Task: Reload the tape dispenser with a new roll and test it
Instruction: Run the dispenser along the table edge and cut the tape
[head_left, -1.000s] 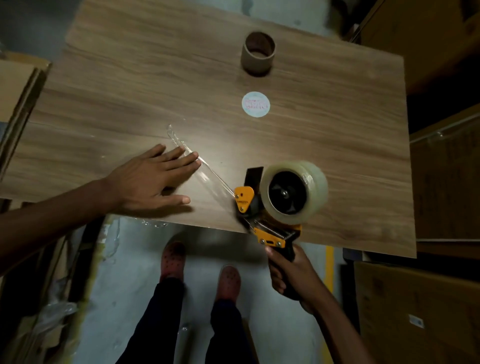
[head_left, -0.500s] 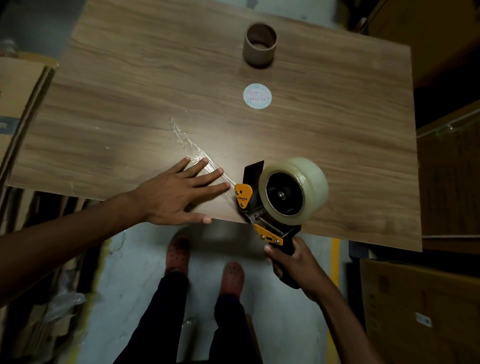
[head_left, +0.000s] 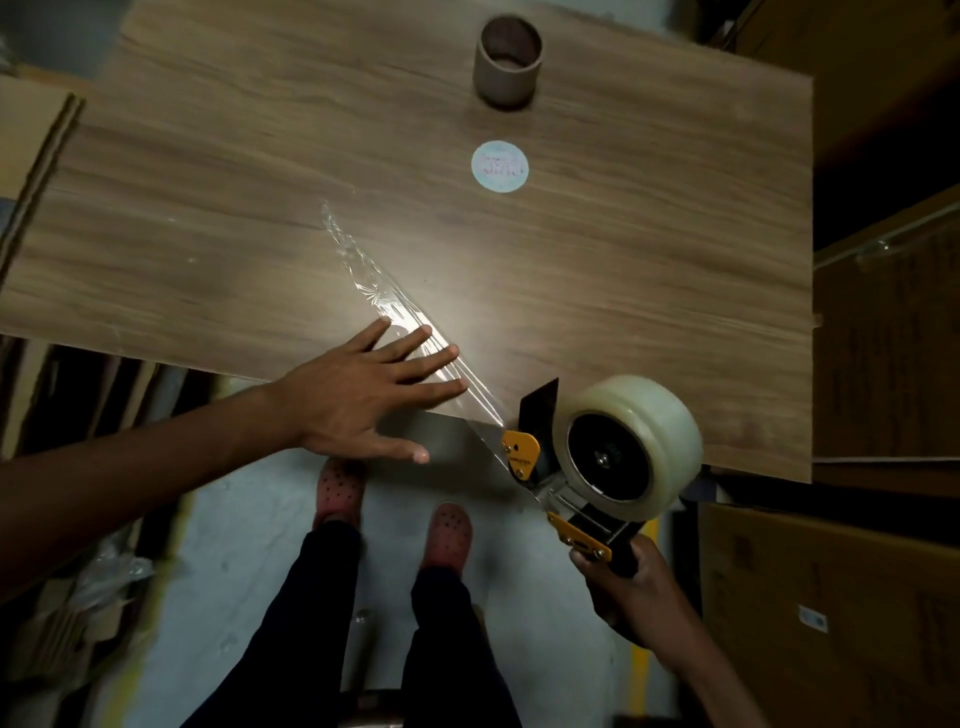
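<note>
Table (head_left: 649, 249) of wood grain filling the upper two thirds of the frame, near edge running across the middle. Cardboard boxes (head_left: 831, 623) stacked along the right edge and lower right; more flattened cardboard (head_left: 31, 135) at the far left. Pale floor (head_left: 249, 561) below the table edge, with two dark trouser legs and a pair of pinkish perforated clogs (head_left: 340, 488) at lower centre. Tape dispenser (head_left: 587, 467) at the lower right of the table, overhanging the near edge, black and orange, carrying a full clear tape roll (head_left: 670, 431) on its hub. Right hand (head_left: 639, 597) in the lower right, fingers wrapped tight around the dispenser's black handle, fingertips hidden. Left hand (head_left: 358, 400) at centre, palm down at the table's near edge, fingers spread and pressing flat on a strip of tape (head_left: 379, 296), thumb sticking out past the edge. Strip running diagonally from the upper centre-left down to the dispenser's orange front, wrinkled and stuck to the wood at its far end, lifting off the table near the dispenser. Empty cardboard core (head_left: 506, 60) standing upright at top centre, well apart from the hands. Round pale sticker (head_left: 500, 166) lying flat just below the core, between it and the strip.
</note>
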